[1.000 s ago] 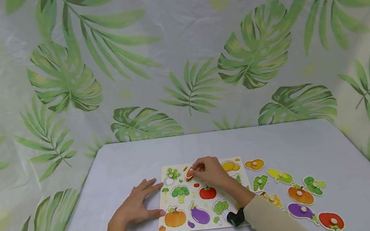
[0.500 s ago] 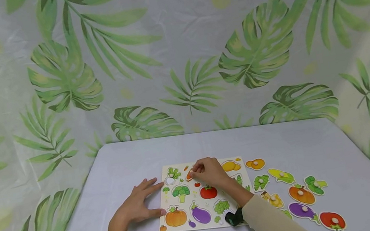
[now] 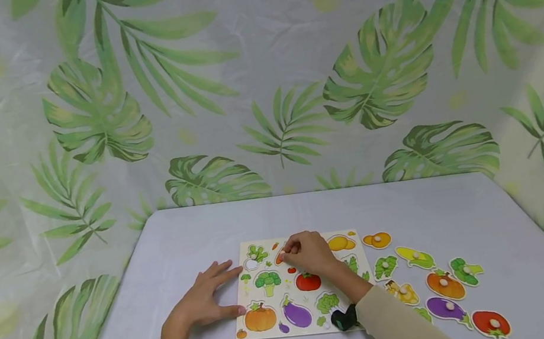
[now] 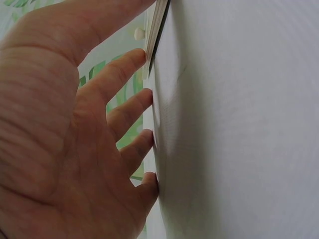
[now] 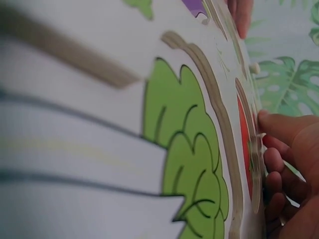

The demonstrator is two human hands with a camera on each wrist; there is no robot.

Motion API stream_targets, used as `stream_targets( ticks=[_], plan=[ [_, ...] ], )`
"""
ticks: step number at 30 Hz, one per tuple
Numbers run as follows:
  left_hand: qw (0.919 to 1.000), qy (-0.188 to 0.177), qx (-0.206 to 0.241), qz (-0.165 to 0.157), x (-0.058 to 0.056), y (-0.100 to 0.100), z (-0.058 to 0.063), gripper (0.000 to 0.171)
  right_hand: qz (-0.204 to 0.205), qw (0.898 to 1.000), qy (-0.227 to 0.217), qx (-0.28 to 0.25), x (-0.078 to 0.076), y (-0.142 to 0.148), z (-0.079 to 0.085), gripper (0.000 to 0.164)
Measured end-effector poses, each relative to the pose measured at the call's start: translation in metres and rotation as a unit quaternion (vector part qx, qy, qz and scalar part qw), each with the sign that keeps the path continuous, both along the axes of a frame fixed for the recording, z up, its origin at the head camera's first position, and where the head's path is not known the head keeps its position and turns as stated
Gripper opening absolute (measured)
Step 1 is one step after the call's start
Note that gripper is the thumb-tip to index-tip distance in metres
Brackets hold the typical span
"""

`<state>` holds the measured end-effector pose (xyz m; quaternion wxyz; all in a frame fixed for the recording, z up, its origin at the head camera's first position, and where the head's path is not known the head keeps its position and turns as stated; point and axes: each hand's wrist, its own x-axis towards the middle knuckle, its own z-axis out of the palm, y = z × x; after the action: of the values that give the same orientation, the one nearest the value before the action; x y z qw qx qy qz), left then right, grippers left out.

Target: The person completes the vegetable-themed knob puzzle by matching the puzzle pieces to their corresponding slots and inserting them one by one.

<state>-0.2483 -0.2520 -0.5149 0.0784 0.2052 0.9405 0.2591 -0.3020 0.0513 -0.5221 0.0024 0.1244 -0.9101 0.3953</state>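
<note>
My right hand (image 3: 310,256) pinches a small orange carrot piece (image 3: 278,259) at the upper middle of the vegetable puzzle board (image 3: 307,330); its fingers partly cover the piece. In the right wrist view the thumb and curled fingers of that right hand (image 5: 294,154) are at the board's face, beyond the printed green leaves (image 5: 192,149). My left hand (image 3: 199,303) is spread at the board's left edge, fingertips and thumb touching it. The left wrist view shows the left hand (image 4: 94,144) with fingers extended. A white radish piece (image 3: 252,264) with green leaves sits in the board's top left corner.
Right of the board lie loose knobbed pieces: a potato-like orange piece (image 3: 377,241), corn (image 3: 415,257), leafy green (image 3: 385,267), ginger-like yellow piece (image 3: 403,293), pumpkin (image 3: 445,285), broccoli (image 3: 465,271), eggplant (image 3: 447,309) and tomato (image 3: 491,325). A white cloth (image 3: 190,231) covers the table.
The carrot piece has shifted slightly under my right fingers and now lies closer over its printed spot. My left hand has stayed at the board's edge.
</note>
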Motion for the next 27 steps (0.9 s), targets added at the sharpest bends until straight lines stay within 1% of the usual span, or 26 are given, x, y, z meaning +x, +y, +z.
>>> stream_targets(
  ticks=[10, 14, 19, 21, 27],
  plan=[
    [1.0000, -0.003, -0.001, 0.004, 0.000, 0.002, 0.001, 0.088, 0.003, 1.000, -0.004, 0.004, -0.001, 0.001, 0.000, 0.015],
    [1.0000, -0.004, 0.001, 0.002, 0.000, 0.003, 0.003, 0.088, -0.001, 1.000, -0.017, -0.013, -0.001, 0.002, -0.001, 0.019],
    [1.0000, -0.006, 0.000, 0.004, 0.000, 0.002, 0.003, 0.088, 0.000, 0.998, -0.037, -0.049, 0.001, 0.005, 0.002, 0.025],
    [1.0000, -0.006, -0.002, 0.005, 0.000, 0.002, 0.002, 0.088, 0.002, 0.997, -0.036, -0.062, 0.001, 0.007, 0.002, 0.025],
    [1.0000, -0.004, -0.002, 0.005, 0.001, 0.001, 0.002, 0.088, -0.013, 0.998, -0.014, -0.065, 0.000, 0.014, 0.005, 0.024]
  ],
)
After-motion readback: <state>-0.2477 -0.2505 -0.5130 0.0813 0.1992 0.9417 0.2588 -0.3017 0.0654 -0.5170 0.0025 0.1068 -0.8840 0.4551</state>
